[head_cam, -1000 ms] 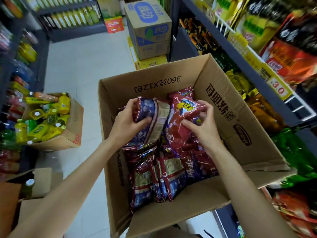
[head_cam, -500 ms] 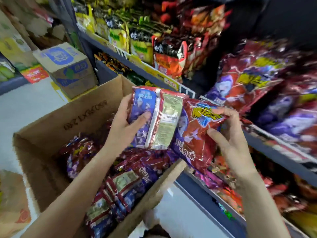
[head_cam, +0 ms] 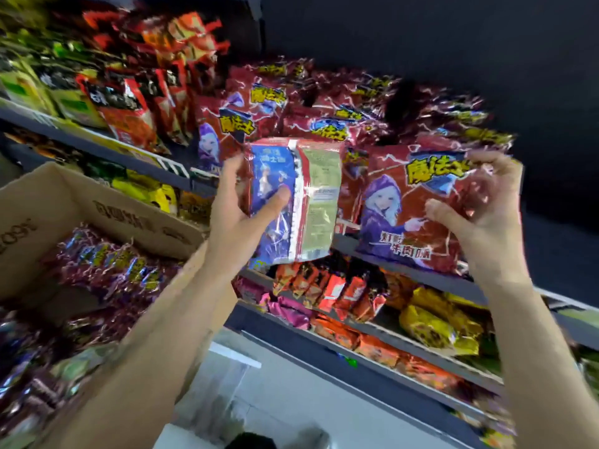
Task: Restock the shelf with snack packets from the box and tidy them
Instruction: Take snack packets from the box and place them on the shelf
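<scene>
Head view: left hand (head_cam: 240,222) grips back-facing packets (head_cam: 301,202), right hand (head_cam: 476,205) pinches red packet (head_cam: 418,215) at shelf (head_cam: 447,283), none placed; cardboard box (head_cam: 64,202) looks well stocked.

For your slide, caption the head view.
Left hand and right hand lift packets toward the shelf.

box (head_cam: 107,202) left, shelf (head_cam: 421,280) seemingly right

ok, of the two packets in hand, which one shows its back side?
The packet in the left hand: this left packet shows its centre seam and pale printed panel. The right hand holds the right packet front out, with the purple-hooded figure.
</scene>
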`<state>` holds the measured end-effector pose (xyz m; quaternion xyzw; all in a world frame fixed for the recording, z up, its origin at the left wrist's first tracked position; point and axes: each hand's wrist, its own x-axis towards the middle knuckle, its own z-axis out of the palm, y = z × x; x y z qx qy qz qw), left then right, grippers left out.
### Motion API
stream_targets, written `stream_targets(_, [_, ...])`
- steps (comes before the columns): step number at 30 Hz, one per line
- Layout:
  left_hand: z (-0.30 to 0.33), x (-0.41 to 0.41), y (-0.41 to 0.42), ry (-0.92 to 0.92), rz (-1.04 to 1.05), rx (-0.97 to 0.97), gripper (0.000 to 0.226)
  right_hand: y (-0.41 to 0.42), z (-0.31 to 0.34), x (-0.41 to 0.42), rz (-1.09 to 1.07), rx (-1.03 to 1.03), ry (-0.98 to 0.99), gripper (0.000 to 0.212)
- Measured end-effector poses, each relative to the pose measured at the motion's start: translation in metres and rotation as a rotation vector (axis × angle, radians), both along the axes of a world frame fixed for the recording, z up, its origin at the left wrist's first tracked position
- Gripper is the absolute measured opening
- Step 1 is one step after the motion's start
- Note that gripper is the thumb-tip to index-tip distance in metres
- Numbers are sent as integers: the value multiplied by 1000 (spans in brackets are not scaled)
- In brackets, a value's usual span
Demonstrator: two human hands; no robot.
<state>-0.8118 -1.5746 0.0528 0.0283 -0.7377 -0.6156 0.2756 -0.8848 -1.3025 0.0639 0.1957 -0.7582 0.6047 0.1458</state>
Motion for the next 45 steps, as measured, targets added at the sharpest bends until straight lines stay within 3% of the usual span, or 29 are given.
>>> stream_targets(5, [8, -23, 57, 100, 59, -26, 49, 28, -8, -52, -234, 123, 144, 36])
stream_targets(8, [11, -32, 86, 163, 75, -84, 49, 30, -16, -64, -217, 275, 156, 32])
stream_targets(14, [-4, -56, 156, 250, 37, -387, 43, 55, -29, -63, -356, 642, 342, 33])
stream_targets(19, [-21, -75, 186, 185, -3, -601, 44, 77, -23, -39, -92, 321, 81, 32])
stream_targets(26, [-17, -69, 157, 58, -236, -697, 59, 73, -36, -9, -1, 117, -41, 36])
stream_targets(30, [-31, -79, 132, 157, -154, -1003, 57, 54, -40, -2, -33, 261, -32, 55])
stream_targets(32, [-40, -87, 134, 190, -75, -1115, 60, 49, -37, -9, -92, 304, -27, 55])
stream_targets(36, [-41, -100, 130, 291, -205, -1083, 55, 48, -30, -28, -132, 307, -19, 49])
stream_targets(38, [-41, -97, 114, 438, -265, -1134, 44, 47, -31, -30, -158, 300, -13, 47])
stream_targets(42, [-54, -81, 77, 689, -99, -1278, 35, 43, -38, -28, -205, 250, -42, 52])
stream_targets(45, [-58, -79, 64, 583, 164, -1278, 46, 35, -40, -28, -236, 203, -11, 54])
